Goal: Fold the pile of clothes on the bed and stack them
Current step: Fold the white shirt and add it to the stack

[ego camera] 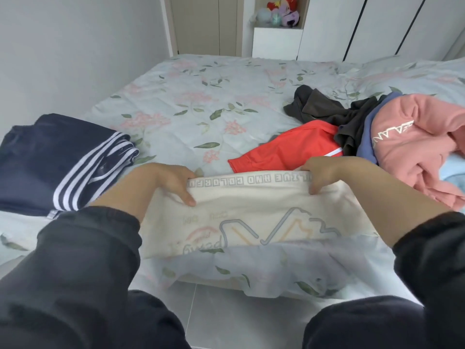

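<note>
A cream garment [254, 210] with grey lettering along its far edge and a line drawing on its front lies flat at the near edge of the bed. My left hand [166, 182] pinches its far left corner and my right hand [324, 176] pinches its far right corner. A folded navy garment with white stripes [57, 159] rests on the bed to the left. To the right lies an unfolded pile: a red piece [289, 147], a dark brown piece [327, 109], a pink sweatshirt [415, 144] and a blue-purple piece [366, 144].
The bed [201, 96] has a pale floral cover that hangs over the near edge. A grey wall runs along the left. White wardrobes and a shelf niche with plush toys [279, 11] stand behind the bed. Tiled floor [214, 311] shows below.
</note>
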Demonstrator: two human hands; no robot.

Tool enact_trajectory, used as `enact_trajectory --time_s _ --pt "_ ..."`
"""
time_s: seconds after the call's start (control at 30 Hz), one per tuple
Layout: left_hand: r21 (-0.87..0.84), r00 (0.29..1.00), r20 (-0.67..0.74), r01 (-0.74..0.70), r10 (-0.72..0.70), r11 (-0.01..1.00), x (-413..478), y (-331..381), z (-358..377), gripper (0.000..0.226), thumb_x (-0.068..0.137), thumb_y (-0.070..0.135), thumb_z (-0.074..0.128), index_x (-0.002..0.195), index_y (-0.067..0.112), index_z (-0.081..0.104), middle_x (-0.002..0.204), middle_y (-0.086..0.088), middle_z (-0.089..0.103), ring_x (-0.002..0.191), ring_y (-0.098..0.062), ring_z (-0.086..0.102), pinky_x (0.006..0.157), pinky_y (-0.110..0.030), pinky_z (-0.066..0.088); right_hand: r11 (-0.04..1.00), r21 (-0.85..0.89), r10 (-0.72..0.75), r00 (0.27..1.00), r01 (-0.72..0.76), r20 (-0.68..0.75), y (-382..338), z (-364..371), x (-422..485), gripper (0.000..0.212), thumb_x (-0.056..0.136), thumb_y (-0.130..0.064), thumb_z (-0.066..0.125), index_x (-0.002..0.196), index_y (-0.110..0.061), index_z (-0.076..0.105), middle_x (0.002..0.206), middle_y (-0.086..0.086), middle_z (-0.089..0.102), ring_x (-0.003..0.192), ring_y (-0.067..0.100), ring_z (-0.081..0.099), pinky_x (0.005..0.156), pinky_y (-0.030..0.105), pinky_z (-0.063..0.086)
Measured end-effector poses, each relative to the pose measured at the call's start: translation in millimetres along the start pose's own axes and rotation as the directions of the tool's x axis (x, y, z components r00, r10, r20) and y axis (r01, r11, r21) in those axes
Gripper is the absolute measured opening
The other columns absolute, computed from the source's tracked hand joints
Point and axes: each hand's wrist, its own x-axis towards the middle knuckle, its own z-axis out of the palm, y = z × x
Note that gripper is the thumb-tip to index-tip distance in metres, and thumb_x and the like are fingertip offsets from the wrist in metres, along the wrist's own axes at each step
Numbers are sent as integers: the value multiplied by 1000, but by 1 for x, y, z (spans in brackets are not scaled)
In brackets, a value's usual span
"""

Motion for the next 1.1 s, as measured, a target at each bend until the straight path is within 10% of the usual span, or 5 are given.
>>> enact_trajectory --time_s 0.27,0.57,0.77,1.0,1.1 --pt "53 979 -202 -8 18 999 -43 16 -44 34 66 29 85 93 21 65 88 11 64 88 -14 62 77 -28 51 997 -58 16 899 -47 -438 -1 -39 -33 21 70 -14 76 83 -12 59 86 6 60 80 25 52 64 28 37" --pt "546 372 -797 106 476 831 -86 14 -60 32 67 -4 72 97 0 61 81 -20 58 75 -37 58 55 -39 40 981 -193 -162 471 -17 -867 -5 -49 -72 29 68 2 67 95 -3 61 84 19 59 78 38 56 64 39 39" --pt "541 868 -491 237 74 807 -68 -7 54 52 90 9 49 139 20 36 126 -6 47 114 -26 49 85 -38 43 955 -264 -48 806 -136 -589 -13 74 -66 35 75 -11 58 109 -15 56 109 7 54 105 29 48 83 37 34" --pt "-37 846 -424 339 -322 940 -53 -5 70 45 95 23 41 140 25 40 134 -7 42 123 -29 43 101 -43 39 884 463 283 857 -58 -431 -11 85 -51 32 82 2 51 104 -7 71 111 12 67 105 32 58 93 37 46" --pt "-419 674 -555 281 -488 863 -44 -4 72 34 91 11 44 116 18 65 119 -8 62 109 -29 57 90 -37 46 834 542 424 747 -102 -512 -16 87 -47 22 85 -3 48 80 -4 69 92 14 66 90 34 59 75 35 46"
